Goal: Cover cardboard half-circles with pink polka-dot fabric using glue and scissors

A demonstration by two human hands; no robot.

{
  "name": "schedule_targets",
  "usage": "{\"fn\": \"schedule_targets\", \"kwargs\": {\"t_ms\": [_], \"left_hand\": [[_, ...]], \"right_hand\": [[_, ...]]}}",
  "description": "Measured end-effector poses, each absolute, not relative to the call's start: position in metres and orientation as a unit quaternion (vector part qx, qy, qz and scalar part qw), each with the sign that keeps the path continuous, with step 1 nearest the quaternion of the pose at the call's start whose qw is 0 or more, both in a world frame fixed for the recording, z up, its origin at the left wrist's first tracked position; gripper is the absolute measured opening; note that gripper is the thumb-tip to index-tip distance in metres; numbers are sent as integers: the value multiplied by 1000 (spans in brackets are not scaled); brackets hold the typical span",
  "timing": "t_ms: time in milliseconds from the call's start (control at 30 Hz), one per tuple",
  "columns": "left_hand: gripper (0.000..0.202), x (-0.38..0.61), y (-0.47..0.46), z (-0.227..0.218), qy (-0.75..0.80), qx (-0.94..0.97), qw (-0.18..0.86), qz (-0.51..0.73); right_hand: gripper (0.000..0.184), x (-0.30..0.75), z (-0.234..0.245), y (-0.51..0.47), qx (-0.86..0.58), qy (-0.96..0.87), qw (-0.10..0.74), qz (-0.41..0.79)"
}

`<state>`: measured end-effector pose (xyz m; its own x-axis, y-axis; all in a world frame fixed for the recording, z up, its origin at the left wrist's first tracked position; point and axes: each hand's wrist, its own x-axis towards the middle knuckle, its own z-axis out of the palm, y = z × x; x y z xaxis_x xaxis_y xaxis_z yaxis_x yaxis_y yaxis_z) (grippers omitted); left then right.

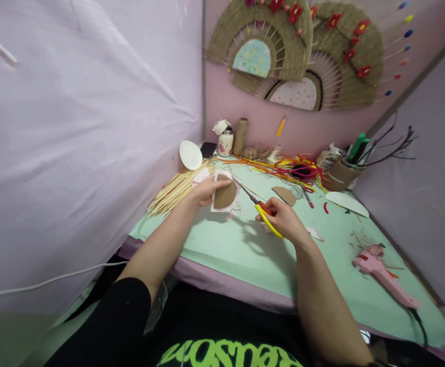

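Observation:
In my left hand point(206, 190) is a half-round piece of brown cardboard point(224, 195) backed with white-edged cloth, the thumb lying on its face. The cloth sticks out around the cardboard as a border. My right hand point(283, 218) grips scissors point(263, 214) with yellow and orange handles. Their blades point up and left, with the tips close to the cloth's upper right edge; whether they touch it I cannot tell. Small pink and white cloth scraps point(233, 212) lie just below the piece. A second cardboard half-round point(283, 195) rests on the table beyond my right hand.
A bundle of thin wooden sticks point(176, 188) lies at the left. Colourful pipe cleaners point(295, 171) spread along the back, near a floral jar point(225, 142) and a twine spool point(241, 136). A pink glue gun point(386, 278) with a black cord is at the right, below a pot point(340, 176) holding branches.

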<state>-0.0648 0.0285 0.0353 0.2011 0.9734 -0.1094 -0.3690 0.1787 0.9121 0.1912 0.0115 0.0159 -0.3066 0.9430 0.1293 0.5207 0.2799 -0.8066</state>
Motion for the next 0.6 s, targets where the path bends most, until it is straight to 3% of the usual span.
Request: {"fn": "schedule_targets", "kwargs": {"t_ms": [600], "left_hand": [[31, -72, 42, 24, 364, 406, 686, 481]], "right_hand": [[40, 190, 14, 13, -511, -725, 323, 332]]}}
